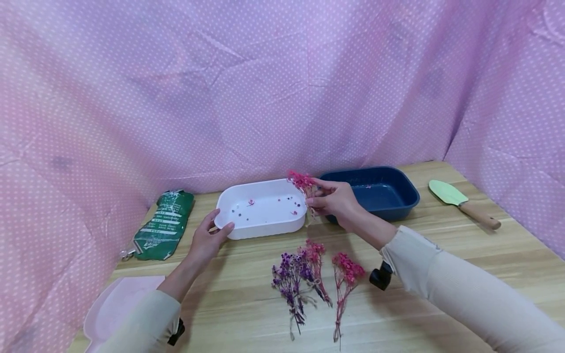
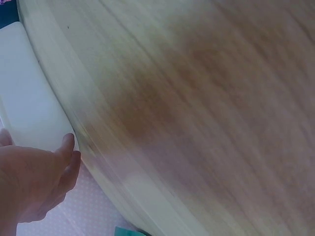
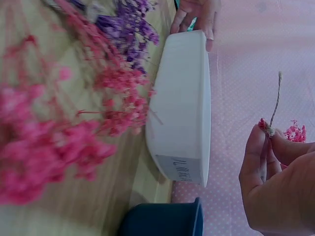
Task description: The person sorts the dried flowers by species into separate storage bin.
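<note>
My right hand [image 1: 337, 198] pinches a small bunch of pink dried flowers [image 1: 302, 180] by its tied stems, above the right end of a white plastic tray [image 1: 260, 230]. In the right wrist view, a loose end of twine [image 3: 279, 93] sticks up from the pinch. My left hand [image 1: 209, 240] grips the tray's left end, thumb at the front corner and fingers round the side. Loose pink and dark flower bits lie in the tray. On the table in front lie a purple bunch [image 1: 289, 277], a pink bunch [image 1: 314, 255] partly behind it, and another pink bunch [image 1: 347, 269].
A dark blue tray [image 1: 403, 211] stands right of the white one, behind my right hand. Further right lies a light green trowel [image 1: 448, 192] with a wooden handle. A green bag [image 1: 165, 225] and a pink board [image 1: 125, 304] lie at left. Pink dotted cloth [image 1: 265, 98] hangs behind.
</note>
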`<state>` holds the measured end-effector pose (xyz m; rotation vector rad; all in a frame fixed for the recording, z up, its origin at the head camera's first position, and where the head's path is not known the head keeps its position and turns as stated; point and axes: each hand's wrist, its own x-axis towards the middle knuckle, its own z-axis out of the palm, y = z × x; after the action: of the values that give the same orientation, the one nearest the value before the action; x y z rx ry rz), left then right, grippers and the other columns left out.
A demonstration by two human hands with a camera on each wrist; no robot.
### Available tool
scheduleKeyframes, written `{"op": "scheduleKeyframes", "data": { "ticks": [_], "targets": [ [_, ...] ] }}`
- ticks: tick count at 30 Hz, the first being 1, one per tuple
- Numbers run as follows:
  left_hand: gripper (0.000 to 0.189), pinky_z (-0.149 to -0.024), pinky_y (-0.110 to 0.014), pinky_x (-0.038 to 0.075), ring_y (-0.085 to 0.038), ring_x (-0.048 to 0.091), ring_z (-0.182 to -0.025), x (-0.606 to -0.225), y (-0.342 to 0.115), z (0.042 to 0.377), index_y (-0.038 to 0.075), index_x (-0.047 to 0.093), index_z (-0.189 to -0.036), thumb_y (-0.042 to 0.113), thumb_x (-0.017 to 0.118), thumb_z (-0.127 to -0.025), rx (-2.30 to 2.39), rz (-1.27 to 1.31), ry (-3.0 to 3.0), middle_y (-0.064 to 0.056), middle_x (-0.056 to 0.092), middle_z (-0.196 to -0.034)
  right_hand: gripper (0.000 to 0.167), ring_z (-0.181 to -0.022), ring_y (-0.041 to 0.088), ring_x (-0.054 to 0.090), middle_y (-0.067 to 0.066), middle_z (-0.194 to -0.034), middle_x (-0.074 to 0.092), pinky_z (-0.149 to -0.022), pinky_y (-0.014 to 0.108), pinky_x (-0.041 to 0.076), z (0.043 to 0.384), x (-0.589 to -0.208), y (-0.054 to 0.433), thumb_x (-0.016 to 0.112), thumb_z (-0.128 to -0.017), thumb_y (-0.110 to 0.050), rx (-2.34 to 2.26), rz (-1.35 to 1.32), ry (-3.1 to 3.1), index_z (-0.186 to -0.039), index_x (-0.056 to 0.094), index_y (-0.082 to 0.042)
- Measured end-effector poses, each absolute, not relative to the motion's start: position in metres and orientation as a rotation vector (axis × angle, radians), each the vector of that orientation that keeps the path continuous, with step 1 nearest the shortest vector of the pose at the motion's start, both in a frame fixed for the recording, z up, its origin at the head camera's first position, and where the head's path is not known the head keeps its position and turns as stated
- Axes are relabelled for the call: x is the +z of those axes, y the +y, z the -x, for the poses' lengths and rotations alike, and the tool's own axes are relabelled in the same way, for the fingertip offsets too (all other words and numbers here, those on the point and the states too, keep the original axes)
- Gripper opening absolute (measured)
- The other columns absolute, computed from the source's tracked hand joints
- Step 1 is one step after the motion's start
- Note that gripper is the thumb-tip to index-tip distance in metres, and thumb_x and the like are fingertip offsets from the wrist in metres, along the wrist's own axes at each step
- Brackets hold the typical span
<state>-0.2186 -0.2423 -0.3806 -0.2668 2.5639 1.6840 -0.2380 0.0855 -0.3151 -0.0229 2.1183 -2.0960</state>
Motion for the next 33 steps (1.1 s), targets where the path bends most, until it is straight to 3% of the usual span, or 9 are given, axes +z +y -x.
{"op": "scheduleKeyframes", "data": {
  "ticks": [8, 20, 33],
  "targets": [
    [0.077, -0.105, -0.042, 0.042, -0.032, 0.040, -0.127, -0.380, -0.242, 0.217, 0.021, 0.018, -0.155, 0.038, 0.061, -0.094, 1.679, 0.270, 2.559, -0.017, 0.029, -0.150, 0.066, -0.070, 0.013, 0.067, 0.007, -0.087, 0.064, -0.064, 0.032, 0.060, 0.258, -0.313, 0.061, 0.073, -0.080, 0.006, -2.161, -0.033, 2.031, -0.139, 0.053, -0.017],
    [0.076, -0.106, -0.042, 0.041, -0.033, 0.040, -0.128, -0.378, -0.241, 0.217, 0.020, 0.017, -0.155, 0.036, 0.060, -0.095, 1.679, 0.253, 2.566, -0.018, 0.029, -0.150, 0.062, -0.069, 0.018, 0.068, 0.014, -0.091, 0.070, -0.070, 0.036, 0.060, 0.283, -0.324, 0.038, 0.072, -0.082, 0.004, -2.066, -0.114, 2.121, -0.138, 0.054, -0.017],
    [0.081, -0.106, -0.042, 0.042, -0.031, 0.041, -0.126, -0.379, -0.243, 0.218, 0.021, 0.017, -0.155, 0.043, 0.063, -0.091, 1.676, 0.261, 2.560, -0.016, 0.031, -0.148, 0.060, -0.065, 0.015, 0.064, 0.017, -0.090, 0.071, -0.068, 0.037, 0.060, 0.291, -0.342, 0.016, 0.072, -0.079, 0.008, -1.901, -0.068, 2.245, -0.135, 0.056, -0.007]
  ]
}}
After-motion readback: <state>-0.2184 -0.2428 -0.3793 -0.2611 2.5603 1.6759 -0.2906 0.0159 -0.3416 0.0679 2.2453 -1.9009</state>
